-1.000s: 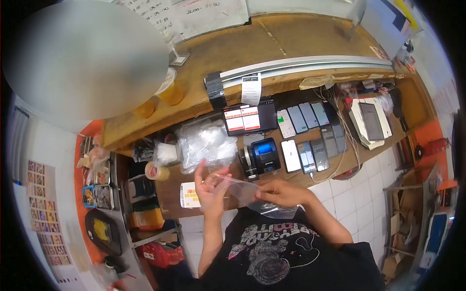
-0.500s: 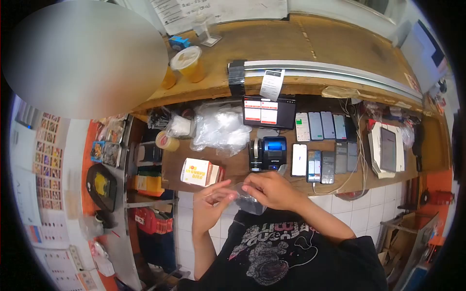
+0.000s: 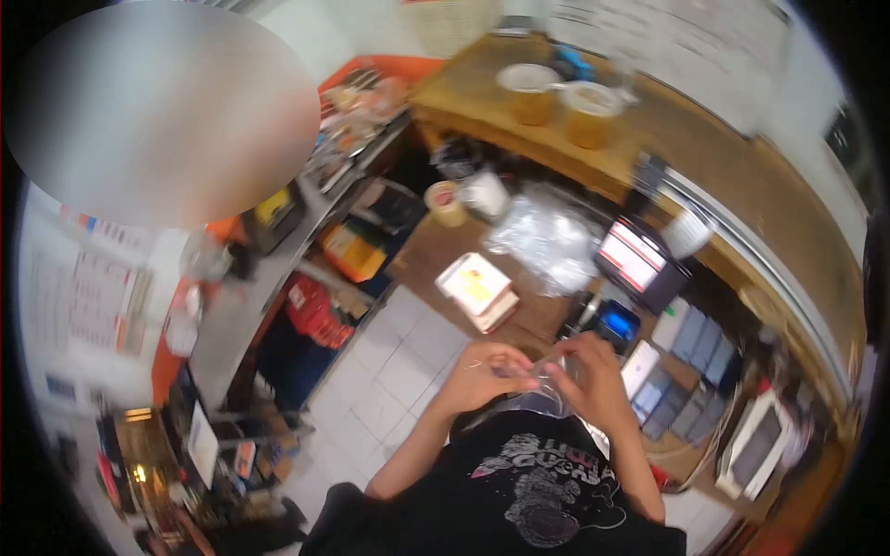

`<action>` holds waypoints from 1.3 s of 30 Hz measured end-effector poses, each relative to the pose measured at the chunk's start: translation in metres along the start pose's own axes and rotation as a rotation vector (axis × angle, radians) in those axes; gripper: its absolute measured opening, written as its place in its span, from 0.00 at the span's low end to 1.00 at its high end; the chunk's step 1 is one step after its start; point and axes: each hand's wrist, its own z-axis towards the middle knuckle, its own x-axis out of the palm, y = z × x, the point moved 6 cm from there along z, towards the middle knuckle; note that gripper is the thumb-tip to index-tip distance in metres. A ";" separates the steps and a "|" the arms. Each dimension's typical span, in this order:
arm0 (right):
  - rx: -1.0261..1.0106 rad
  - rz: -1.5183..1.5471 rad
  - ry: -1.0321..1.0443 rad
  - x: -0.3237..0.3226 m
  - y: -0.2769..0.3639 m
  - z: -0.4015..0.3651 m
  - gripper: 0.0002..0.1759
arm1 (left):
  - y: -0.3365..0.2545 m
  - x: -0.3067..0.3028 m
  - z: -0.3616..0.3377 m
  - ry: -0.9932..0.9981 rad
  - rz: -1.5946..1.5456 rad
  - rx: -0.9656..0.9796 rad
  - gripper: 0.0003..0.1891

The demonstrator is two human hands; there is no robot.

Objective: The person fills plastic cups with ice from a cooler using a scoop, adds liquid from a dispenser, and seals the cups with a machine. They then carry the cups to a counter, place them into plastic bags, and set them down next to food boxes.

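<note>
Both hands are pinched onto a clear bag point(image 3: 549, 400), held at chest height over the floor point(image 3: 389, 380), just off the near edge of the counter point(image 3: 431, 255). Left hand point(image 3: 489, 372): fingers curled almost closed, thumb and forefinger nipping the bag's left side. Right hand point(image 3: 593, 378): same, closed down on the right side. The frame is motion-blurred, so I can't tell exact fingertip placement on the film. The bag looks empty and hangs slack between them

Risk as I read it: thin slick film held by fingertips only. An uneven pull could slip it out or tear it, and a drop would land on the floor, not the counter

Around it: a white box point(image 3: 477, 285) sits at the counter's near edge, with a heap of plastic bags point(image 3: 547, 236) behind it. A small printer point(image 3: 614, 324) and a lit screen point(image 3: 635, 259) are to the right, then a row of phones point(image 3: 691, 338). A tape roll point(image 3: 445, 202) is at the counter's left end. A drink cup point(image 3: 533, 91) and a second cup point(image 3: 591, 113) stand on the upper ledge
</note>
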 end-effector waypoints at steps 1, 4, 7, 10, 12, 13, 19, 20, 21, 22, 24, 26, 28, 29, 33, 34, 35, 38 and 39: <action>-0.047 0.032 0.040 0.004 0.011 0.003 0.12 | -0.004 -0.001 -0.003 -0.050 0.121 0.122 0.14; -0.021 -0.222 -0.036 0.000 0.029 0.002 0.15 | 0.017 -0.002 -0.011 -0.191 -0.253 -0.049 0.15; 0.305 0.274 0.345 0.037 0.016 -0.019 0.15 | 0.020 0.008 -0.025 -0.216 -0.283 0.054 0.13; 0.425 0.363 0.385 0.060 -0.002 -0.036 0.13 | 0.046 0.028 -0.030 -0.196 -0.127 0.043 0.15; 0.660 0.698 0.463 0.072 -0.007 -0.047 0.09 | 0.042 0.024 -0.038 -0.147 -0.085 0.189 0.20; 0.696 0.691 0.540 0.071 0.000 -0.046 0.09 | 0.033 0.019 -0.047 -0.153 0.045 0.261 0.21; 0.577 0.600 0.637 0.081 -0.008 -0.057 0.09 | 0.067 0.022 -0.057 0.054 -0.317 0.155 0.23; 0.500 0.517 0.596 0.079 0.002 -0.050 0.09 | 0.077 0.014 -0.061 0.048 -0.313 0.158 0.23; 0.553 0.417 0.644 0.069 0.006 -0.046 0.09 | 0.091 0.002 -0.063 -0.067 -0.223 0.099 0.21; 0.554 0.417 0.638 0.070 0.004 -0.049 0.09 | 0.095 -0.009 -0.067 -0.177 -0.132 0.039 0.20; 0.391 0.213 0.640 0.072 0.001 -0.058 0.09 | 0.085 -0.004 -0.072 -0.214 -0.029 0.098 0.15; 0.335 0.155 0.600 0.071 -0.001 -0.062 0.09 | 0.082 0.005 -0.073 -0.302 0.031 0.124 0.11; 0.434 0.171 0.506 0.064 -0.014 -0.067 0.08 | 0.072 0.010 -0.073 -0.301 0.131 0.159 0.09; 0.441 0.168 0.494 0.066 -0.018 -0.073 0.08 | 0.063 0.015 -0.073 -0.294 0.222 0.195 0.09; 0.419 0.318 0.215 0.051 -0.027 -0.082 0.08 | 0.021 0.023 -0.065 -0.148 0.408 0.454 0.21; 0.398 0.325 0.222 0.047 -0.030 -0.082 0.09 | 0.009 0.026 -0.063 -0.135 0.307 0.400 0.22; 0.448 0.351 0.300 0.040 -0.025 -0.077 0.09 | -0.007 0.033 -0.054 -0.077 0.269 0.397 0.21; 0.402 0.297 0.220 0.012 -0.010 -0.081 0.10 | -0.027 0.058 -0.038 -0.008 0.316 0.459 0.16; 0.389 0.317 0.180 0.008 -0.013 -0.084 0.09 | -0.025 0.066 -0.034 0.003 0.268 0.419 0.14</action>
